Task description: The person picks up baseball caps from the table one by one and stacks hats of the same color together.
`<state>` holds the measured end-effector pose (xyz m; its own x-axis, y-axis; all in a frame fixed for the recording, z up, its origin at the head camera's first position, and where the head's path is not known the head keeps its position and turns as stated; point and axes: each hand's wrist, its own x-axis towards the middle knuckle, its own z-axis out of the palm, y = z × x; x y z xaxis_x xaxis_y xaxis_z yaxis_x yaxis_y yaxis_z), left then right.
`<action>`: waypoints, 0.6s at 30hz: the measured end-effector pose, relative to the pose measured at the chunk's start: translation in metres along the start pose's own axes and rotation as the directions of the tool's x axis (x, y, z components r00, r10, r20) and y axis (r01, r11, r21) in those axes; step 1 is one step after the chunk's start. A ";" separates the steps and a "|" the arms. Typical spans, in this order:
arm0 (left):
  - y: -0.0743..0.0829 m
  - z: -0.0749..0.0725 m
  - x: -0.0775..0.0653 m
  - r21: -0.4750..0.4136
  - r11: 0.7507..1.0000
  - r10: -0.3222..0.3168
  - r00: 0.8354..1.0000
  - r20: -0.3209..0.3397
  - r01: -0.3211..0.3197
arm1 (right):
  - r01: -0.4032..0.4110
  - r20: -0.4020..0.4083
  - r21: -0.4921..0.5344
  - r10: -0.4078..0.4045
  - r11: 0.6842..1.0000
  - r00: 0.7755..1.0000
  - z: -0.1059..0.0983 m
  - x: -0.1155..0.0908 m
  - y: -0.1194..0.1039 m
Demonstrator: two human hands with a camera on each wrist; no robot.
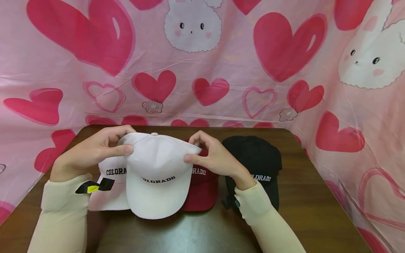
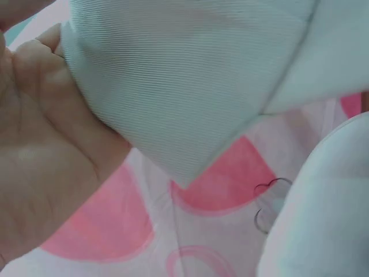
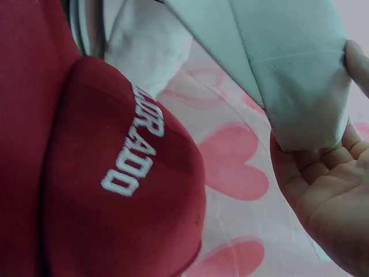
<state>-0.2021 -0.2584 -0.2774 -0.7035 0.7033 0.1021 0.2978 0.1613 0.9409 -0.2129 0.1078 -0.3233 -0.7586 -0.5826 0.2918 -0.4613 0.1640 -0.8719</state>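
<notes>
A white baseball cap [image 1: 156, 165] with dark COLORADO lettering is held up between both hands, its brim pointing down toward me. My left hand [image 1: 91, 149] pinches the cap's left side, thumb in front and fingers behind. On the other side my right hand [image 1: 218, 158] pinches the crown's edge the same way. The left wrist view shows the ribbed white fabric [image 2: 173, 75] beside the left palm. In the right wrist view, a corner of the white cap [image 3: 300, 81] sits in the right fingers.
Behind the held cap, another white cap [image 1: 109, 195] lies at left and a red cap [image 1: 202, 193] at right, both partly covered. A black cap [image 1: 253, 154] lies farther right, beyond the right wrist. All are on a brown wooden table [image 1: 316, 214] backed by a pink heart-patterned cloth [image 1: 234, 66].
</notes>
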 end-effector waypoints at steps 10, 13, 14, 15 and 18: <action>0.003 -0.016 -0.016 0.081 0.995 -0.048 0.994 -0.099 0.056 | -0.045 -0.040 -0.010 0.044 0.999 0.998 0.023 0.010 -0.001; 0.002 -0.021 -0.020 0.071 0.995 -0.060 0.993 -0.106 0.067 | -0.062 -0.061 0.011 0.063 0.998 0.996 0.029 0.015 -0.002; 0.000 -0.022 -0.021 0.049 0.996 -0.069 0.992 -0.102 0.074 | -0.067 -0.068 0.021 0.068 0.998 0.995 0.032 0.017 -0.002; -0.001 -0.024 -0.023 0.052 0.996 -0.073 0.992 -0.108 0.079 | -0.071 -0.074 0.030 0.073 0.997 0.995 0.034 0.019 -0.003; -0.006 -0.030 -0.029 0.078 0.992 -0.087 0.987 -0.136 0.098 | -0.079 -0.093 0.058 0.085 0.995 0.992 0.043 0.028 -0.003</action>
<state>-0.2035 -0.3005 -0.2766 -0.8079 0.5860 0.0632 0.2770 0.2829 0.9183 -0.2129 0.0569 -0.3293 -0.8342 -0.4904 0.2522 -0.3724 0.1637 -0.9135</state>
